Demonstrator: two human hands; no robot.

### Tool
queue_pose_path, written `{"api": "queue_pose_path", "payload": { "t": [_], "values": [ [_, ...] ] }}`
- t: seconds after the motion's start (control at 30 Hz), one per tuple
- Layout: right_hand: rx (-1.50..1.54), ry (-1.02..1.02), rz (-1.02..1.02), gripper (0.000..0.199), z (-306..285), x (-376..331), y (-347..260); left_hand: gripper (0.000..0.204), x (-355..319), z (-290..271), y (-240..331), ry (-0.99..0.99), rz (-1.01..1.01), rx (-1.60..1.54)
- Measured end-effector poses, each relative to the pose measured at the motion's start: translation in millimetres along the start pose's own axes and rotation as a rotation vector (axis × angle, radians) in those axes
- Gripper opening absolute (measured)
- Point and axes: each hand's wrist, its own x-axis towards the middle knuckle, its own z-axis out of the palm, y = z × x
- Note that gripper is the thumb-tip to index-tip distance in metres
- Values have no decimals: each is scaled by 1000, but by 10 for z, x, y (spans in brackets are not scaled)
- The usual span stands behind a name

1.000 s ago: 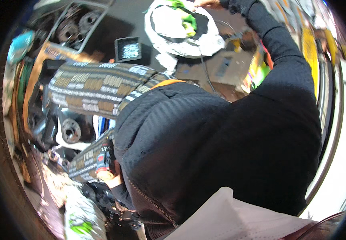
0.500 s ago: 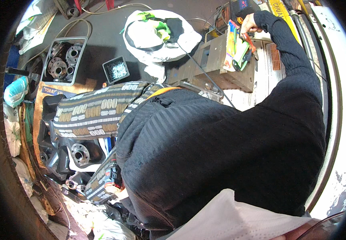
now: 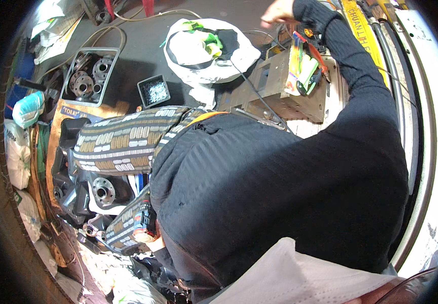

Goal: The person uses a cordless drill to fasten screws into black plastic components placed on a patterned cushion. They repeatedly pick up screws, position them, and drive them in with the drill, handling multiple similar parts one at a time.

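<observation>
My right hand (image 3: 279, 12) is at the top edge, slightly blurred, its fingers stretched leftward with nothing visible in them. Below it, a bundle of colourful pens and markers (image 3: 299, 66) stands on a grey metal block (image 3: 275, 76), beside an orange-handled tool (image 3: 322, 62). My left hand (image 3: 156, 244) is mostly hidden by my jacket; its fingers close around the end of a black and red cordless power tool (image 3: 145, 223) by my thigh. Past my legs, a round metal flange hub (image 3: 102, 191) sits on a black moulded part (image 3: 117, 188).
A grey bin of metal flanges (image 3: 91, 104) and a small dark bin of screws (image 3: 153, 91) stand beyond my leg. Farther off is an open white bag (image 3: 252, 54). A cable crosses the metal block. Yellow bar (image 3: 363, 38) and pipes run along the right.
My right hand has let go of the orange-handled tool beside the markers and moved left and farther away. The view has shifted slightly; my left hand stays by the power tool.
</observation>
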Motion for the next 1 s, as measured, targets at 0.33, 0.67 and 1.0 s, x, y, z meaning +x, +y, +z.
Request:
{"api": "queue_pose_path", "payload": {
  "t": [0.33,0.67,1.0],
  "values": [
    [1244,-1038,-331,54,2121,1531,-3234,65,-825,-93,587,628,-203,259],
    [1371,-1583,-102,41,3814,1640,-4080,48,-687,-374,1221,539,-691,-353],
    [1380,-1533,-44,44,3827,1639,-4004,31,-556,-286,1047,248,-648,-121]
  ]
}}
